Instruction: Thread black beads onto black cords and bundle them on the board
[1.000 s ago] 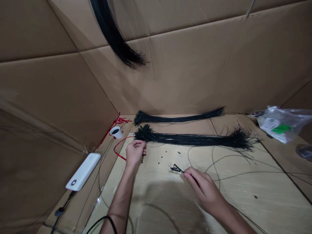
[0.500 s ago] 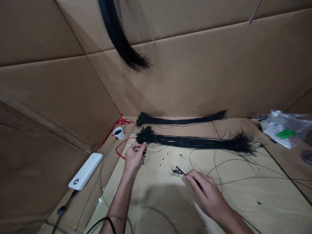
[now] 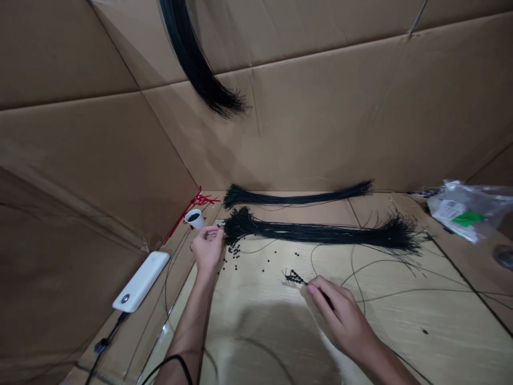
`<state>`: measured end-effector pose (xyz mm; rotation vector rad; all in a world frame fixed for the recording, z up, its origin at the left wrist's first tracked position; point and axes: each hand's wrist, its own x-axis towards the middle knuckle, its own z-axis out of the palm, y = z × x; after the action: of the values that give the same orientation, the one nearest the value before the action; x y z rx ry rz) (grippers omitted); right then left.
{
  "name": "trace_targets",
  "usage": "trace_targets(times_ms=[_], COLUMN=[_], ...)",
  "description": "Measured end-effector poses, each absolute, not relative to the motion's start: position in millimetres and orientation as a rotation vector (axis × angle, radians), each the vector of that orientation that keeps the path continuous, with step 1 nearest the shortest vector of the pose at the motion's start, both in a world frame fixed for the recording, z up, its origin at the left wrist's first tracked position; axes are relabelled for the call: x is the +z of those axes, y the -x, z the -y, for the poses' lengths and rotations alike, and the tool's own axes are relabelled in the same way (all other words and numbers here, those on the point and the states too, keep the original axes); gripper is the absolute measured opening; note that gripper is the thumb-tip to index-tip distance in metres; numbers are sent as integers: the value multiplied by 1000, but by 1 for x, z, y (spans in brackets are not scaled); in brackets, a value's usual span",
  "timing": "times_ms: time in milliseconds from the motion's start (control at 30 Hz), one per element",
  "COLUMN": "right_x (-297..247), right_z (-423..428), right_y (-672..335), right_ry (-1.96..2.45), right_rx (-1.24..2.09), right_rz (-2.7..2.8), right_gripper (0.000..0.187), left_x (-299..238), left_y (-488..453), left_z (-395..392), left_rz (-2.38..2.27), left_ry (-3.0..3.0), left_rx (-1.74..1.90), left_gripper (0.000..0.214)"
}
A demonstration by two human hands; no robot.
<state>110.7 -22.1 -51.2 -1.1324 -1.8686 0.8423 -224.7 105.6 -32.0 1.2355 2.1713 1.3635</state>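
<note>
My left hand [image 3: 208, 248] is at the left end of the nearer bundle of black cords [image 3: 312, 233], with thumb and fingers pinched together. What they hold, if anything, is too small to make out. Small black beads [image 3: 233, 251] lie scattered just right of that hand. My right hand [image 3: 339, 313] is closed around a thin black beaded cord [image 3: 294, 276]; its looped, beaded end sticks out to the left, low over the board. Part of the cord is hidden inside the fist.
A second black bundle [image 3: 296, 199] lies behind, along the cardboard wall. Another bundle [image 3: 196, 64] hangs from above. At left are a white cup [image 3: 195, 218] of beads, red cord [image 3: 200, 199] and a white power bank [image 3: 141, 282]. A clear plastic bag [image 3: 468, 211] sits right.
My left hand has moved left and slightly up, from the front of the bundle's end to beside it, uncovering more scattered beads. My right hand has stayed almost still with the beaded cord.
</note>
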Motion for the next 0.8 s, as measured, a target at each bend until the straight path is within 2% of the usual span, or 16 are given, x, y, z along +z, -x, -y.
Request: trace_targets(times_ms=[167, 367, 567, 800], right_x=[-46, -28, 14, 7], right_z=[20, 12, -3, -5], right_y=[-111, -109, -79, -50], right_ry=[1185, 1184, 918, 863], right_rx=[744, 917, 1076, 1246], right_rz=[1729, 1578, 1587, 1576], right_gripper=[32, 35, 31, 35], left_x=[-4, 33, 57, 53], left_y=[212, 183, 141, 123], left_z=[-89, -37, 12, 25], left_rz=[-1765, -1400, -1295, -1271], left_ry=[-1106, -1158, -1252, -1316], left_rx=[1557, 1446, 1190, 1276], left_gripper=[44, 46, 41, 51])
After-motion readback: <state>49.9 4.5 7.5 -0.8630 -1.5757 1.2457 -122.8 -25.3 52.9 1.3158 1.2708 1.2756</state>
